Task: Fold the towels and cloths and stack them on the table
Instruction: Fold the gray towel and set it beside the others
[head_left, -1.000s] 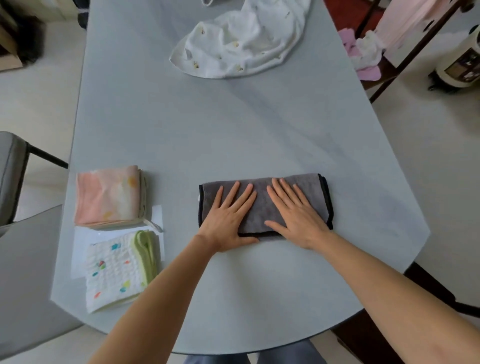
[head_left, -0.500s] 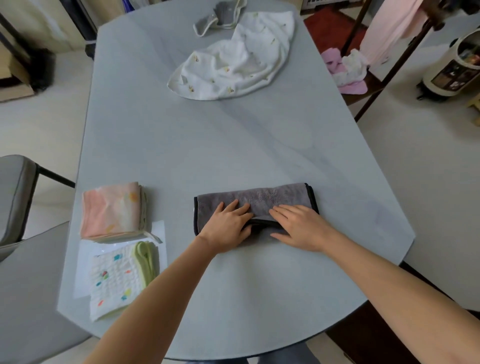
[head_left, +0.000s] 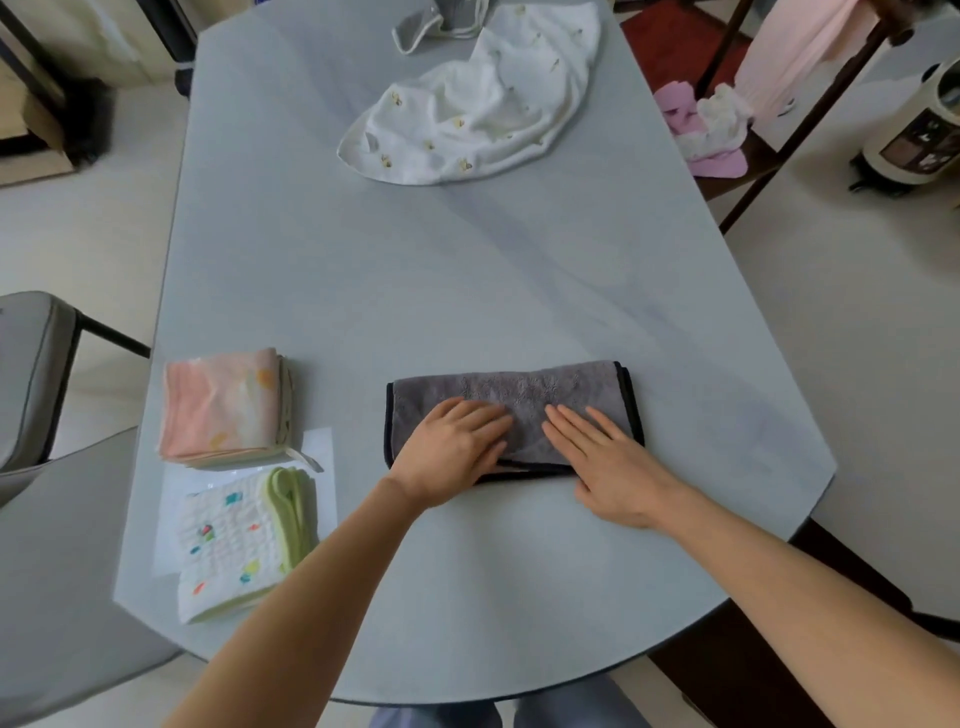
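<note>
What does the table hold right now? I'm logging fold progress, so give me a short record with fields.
in work: grey towel, folded into a long strip near the front edge of the table
left hand: resting flat on the towel's left part
right hand: fingers straight, pressing the towel's right part
folded, left side: pink cloth; white cloth with coloured spots just in front of it
not yet folded: white cloth, crumpled at the far end

Both forearms are bare, no sleeves, watch or rings showing; at six o'clock, blue-grey trousers, possibly jeans, cover the legs.
</note>
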